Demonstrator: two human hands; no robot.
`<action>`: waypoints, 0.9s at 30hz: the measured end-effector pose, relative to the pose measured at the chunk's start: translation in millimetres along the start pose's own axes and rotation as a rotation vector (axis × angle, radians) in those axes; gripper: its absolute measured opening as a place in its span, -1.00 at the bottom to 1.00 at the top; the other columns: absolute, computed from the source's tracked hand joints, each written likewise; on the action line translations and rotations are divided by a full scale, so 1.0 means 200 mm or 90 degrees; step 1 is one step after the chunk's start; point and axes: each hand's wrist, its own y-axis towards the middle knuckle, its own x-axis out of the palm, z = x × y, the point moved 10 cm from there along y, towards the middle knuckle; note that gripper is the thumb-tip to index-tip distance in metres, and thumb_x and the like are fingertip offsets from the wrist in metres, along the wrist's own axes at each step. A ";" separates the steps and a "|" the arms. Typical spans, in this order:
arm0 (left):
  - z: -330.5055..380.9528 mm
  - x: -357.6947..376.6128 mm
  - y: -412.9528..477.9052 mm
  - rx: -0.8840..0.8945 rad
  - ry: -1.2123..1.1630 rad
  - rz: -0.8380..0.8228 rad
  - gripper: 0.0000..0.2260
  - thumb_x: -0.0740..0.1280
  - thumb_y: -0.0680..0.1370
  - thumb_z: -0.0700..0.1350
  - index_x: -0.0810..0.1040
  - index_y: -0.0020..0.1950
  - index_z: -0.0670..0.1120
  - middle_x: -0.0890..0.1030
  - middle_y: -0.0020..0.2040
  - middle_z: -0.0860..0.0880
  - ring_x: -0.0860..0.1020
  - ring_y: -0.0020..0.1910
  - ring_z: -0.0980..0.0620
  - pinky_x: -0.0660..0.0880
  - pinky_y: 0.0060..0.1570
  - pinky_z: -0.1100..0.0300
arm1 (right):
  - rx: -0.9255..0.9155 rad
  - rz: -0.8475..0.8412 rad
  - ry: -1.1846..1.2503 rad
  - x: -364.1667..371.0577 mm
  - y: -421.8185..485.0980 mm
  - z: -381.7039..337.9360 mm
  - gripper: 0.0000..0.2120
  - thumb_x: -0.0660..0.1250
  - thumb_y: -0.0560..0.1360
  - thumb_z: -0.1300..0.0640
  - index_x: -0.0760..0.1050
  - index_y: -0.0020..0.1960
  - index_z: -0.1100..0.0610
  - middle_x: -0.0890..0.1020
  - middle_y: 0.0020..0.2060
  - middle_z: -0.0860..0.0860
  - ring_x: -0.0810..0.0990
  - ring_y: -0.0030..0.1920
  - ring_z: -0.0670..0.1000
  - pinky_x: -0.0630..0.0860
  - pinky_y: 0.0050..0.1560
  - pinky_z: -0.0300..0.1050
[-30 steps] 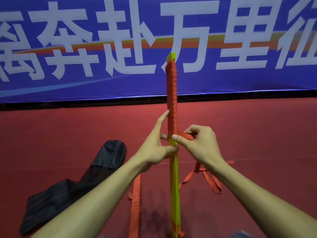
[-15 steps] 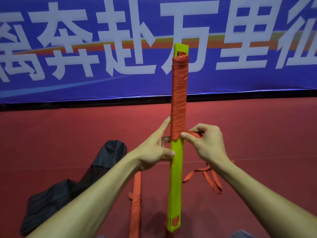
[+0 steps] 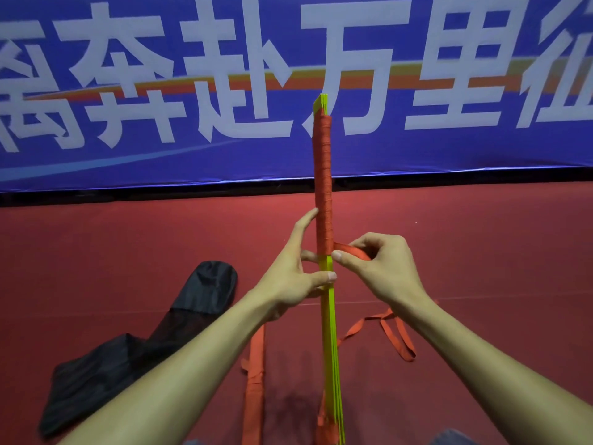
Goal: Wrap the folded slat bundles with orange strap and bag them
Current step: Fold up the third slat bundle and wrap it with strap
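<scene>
Yellow-green slat bundle (image 3: pixel 332 316) stands upright at frame centre, edge-on to the camera. Its upper half is wound in orange strap (image 3: pixel 323 187), with bare slats below. Grip, left hand (image 3: pixel 288 281): pinches the bundle just under the wrap, thumb on the near edge, index finger straight up along the wound part. Grip, right hand (image 3: pixel 382 268): fingers curled, pinching the strap's free run just right of the bundle. Slack strap trails over the red floor (image 3: pixel 481 252) at lower right. Black bag (image 3: pixel 134 348) lies at lower left. An orange-wrapped length (image 3: pixel 255 380), probably another bundle, lies at bottom centre.
</scene>
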 end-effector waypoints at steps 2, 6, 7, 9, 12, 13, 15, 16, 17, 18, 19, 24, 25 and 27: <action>0.00 0.00 0.00 0.008 0.016 0.014 -0.12 0.42 0.51 -0.38 0.14 0.47 0.45 0.54 0.10 -0.28 0.60 -0.35 0.07 0.60 -0.24 0.16 | -0.010 -0.011 -0.004 0.03 -0.01 -0.02 -0.78 0.59 0.31 -0.02 0.62 -0.27 0.09 0.61 -0.42 -0.06 0.48 -0.40 -0.13 0.42 -0.30 -0.12; -0.06 -0.05 0.02 -0.023 0.032 0.070 -0.02 0.56 0.39 -0.33 0.10 0.51 0.36 0.55 -0.06 -0.22 0.64 -0.25 -0.01 0.62 -0.26 0.12 | -0.021 0.014 -0.025 0.02 -0.02 -0.03 -0.82 0.57 0.34 0.05 0.62 -0.30 0.09 0.61 -0.43 -0.07 0.49 -0.41 -0.13 0.40 -0.33 -0.16; -0.07 -0.07 0.02 -0.029 0.032 0.077 -0.04 0.59 0.37 -0.30 0.13 0.52 0.28 0.58 -0.11 -0.19 0.64 -0.22 0.00 0.62 -0.24 0.12 | -0.024 0.013 -0.026 0.03 -0.01 -0.03 -0.83 0.57 0.34 0.06 0.62 -0.30 0.09 0.62 -0.43 -0.07 0.49 -0.40 -0.12 0.41 -0.34 -0.16; -0.06 -0.06 0.03 -0.012 0.027 0.060 -0.21 0.58 0.37 -0.32 0.30 0.44 0.12 0.65 -0.10 -0.11 0.64 -0.17 0.04 0.61 -0.22 0.16 | -0.026 0.004 -0.023 0.04 -0.01 -0.04 -0.84 0.57 0.35 0.08 0.62 -0.31 0.08 0.63 -0.42 -0.06 0.52 -0.39 -0.12 0.43 -0.32 -0.17; -0.04 -0.01 0.03 -0.013 -0.030 -0.008 -0.28 0.42 0.47 -0.46 0.34 0.39 0.21 0.60 0.03 -0.13 0.60 -0.23 0.07 0.54 -0.33 0.22 | -0.026 0.010 -0.018 0.03 -0.01 -0.03 -0.86 0.57 0.36 0.10 0.63 -0.29 0.09 0.65 -0.40 -0.06 0.55 -0.36 -0.09 0.46 -0.30 -0.17; -0.05 0.00 0.02 -0.024 -0.047 -0.033 -0.22 0.34 0.50 -0.51 0.27 0.45 0.25 0.57 0.08 -0.15 0.59 -0.26 0.08 0.53 -0.35 0.23 | -0.021 0.016 -0.013 0.02 -0.01 -0.02 -0.86 0.56 0.36 0.10 0.63 -0.28 0.09 0.65 -0.39 -0.06 0.57 -0.35 -0.08 0.47 -0.28 -0.16; -0.06 0.03 0.01 -0.034 -0.067 -0.084 -0.12 0.24 0.52 -0.56 0.14 0.51 0.32 0.55 0.13 -0.13 0.59 -0.27 0.07 0.58 -0.27 0.17 | -0.012 0.027 -0.002 0.00 0.00 0.01 -0.87 0.56 0.37 0.09 0.64 -0.26 0.10 0.66 -0.37 -0.07 0.57 -0.33 -0.10 0.49 -0.26 -0.16; -0.06 0.05 0.01 -0.039 -0.077 -0.110 -0.09 0.21 0.53 -0.57 0.09 0.53 0.33 0.56 0.12 -0.11 0.59 -0.28 0.06 0.60 -0.21 0.13 | -0.007 0.028 0.005 -0.01 0.00 0.02 -0.87 0.56 0.36 0.09 0.64 -0.26 0.10 0.66 -0.38 -0.07 0.57 -0.34 -0.13 0.49 -0.25 -0.15; -0.06 0.06 0.00 -0.040 -0.085 -0.137 -0.08 0.21 0.53 -0.56 0.04 0.55 0.33 0.59 0.07 -0.11 0.59 -0.28 0.06 0.61 -0.17 0.10 | -0.001 0.026 0.010 -0.02 0.00 0.03 -0.86 0.57 0.36 0.08 0.64 -0.27 0.10 0.66 -0.39 -0.07 0.56 -0.35 -0.16 0.50 -0.26 -0.15; -0.06 0.08 -0.01 -0.037 -0.093 -0.159 -0.08 0.22 0.54 -0.55 0.01 0.55 0.33 0.62 0.01 -0.10 0.60 -0.28 0.06 0.61 -0.17 0.10 | 0.004 0.022 0.013 -0.02 0.00 0.04 -0.85 0.57 0.35 0.08 0.64 -0.29 0.09 0.65 -0.41 -0.07 0.55 -0.37 -0.18 0.49 -0.28 -0.16; -0.06 0.09 -0.02 -0.034 -0.100 -0.171 -0.08 0.24 0.54 -0.54 0.01 0.55 0.34 0.64 -0.05 -0.10 0.61 -0.28 0.06 0.60 -0.20 0.11 | 0.007 0.020 0.015 -0.03 0.00 0.04 -0.83 0.58 0.34 0.07 0.63 -0.31 0.09 0.65 -0.44 -0.07 0.54 -0.39 -0.19 0.48 -0.30 -0.17; -0.06 0.07 -0.02 -0.038 -0.097 -0.125 -0.10 0.37 0.52 -0.45 0.19 0.40 0.52 0.58 0.15 -0.25 0.61 -0.10 -0.09 0.63 -0.03 -0.08 | 0.028 0.037 -0.011 -0.04 0.01 0.08 -0.76 0.59 0.31 0.01 0.58 -0.36 0.09 0.56 -0.49 -0.08 0.46 -0.43 -0.14 0.39 -0.34 -0.16; -0.06 0.05 -0.02 -0.037 -0.081 -0.104 -0.11 0.38 0.52 -0.43 0.20 0.40 0.52 0.57 0.16 -0.25 0.60 -0.11 -0.08 0.63 0.01 -0.10 | 0.035 0.040 -0.011 -0.04 0.01 0.09 -0.76 0.59 0.32 0.01 0.58 -0.35 0.10 0.54 -0.49 -0.09 0.44 -0.43 -0.13 0.37 -0.34 -0.16; -0.06 0.02 -0.02 -0.035 -0.056 -0.063 -0.12 0.40 0.52 -0.41 0.17 0.44 0.49 0.57 0.10 -0.19 0.62 -0.16 -0.02 0.64 0.02 -0.07 | 0.040 0.043 -0.002 -0.05 0.01 0.09 -0.75 0.59 0.33 0.02 0.56 -0.35 0.11 0.48 -0.52 -0.11 0.38 -0.46 -0.15 0.32 -0.37 -0.18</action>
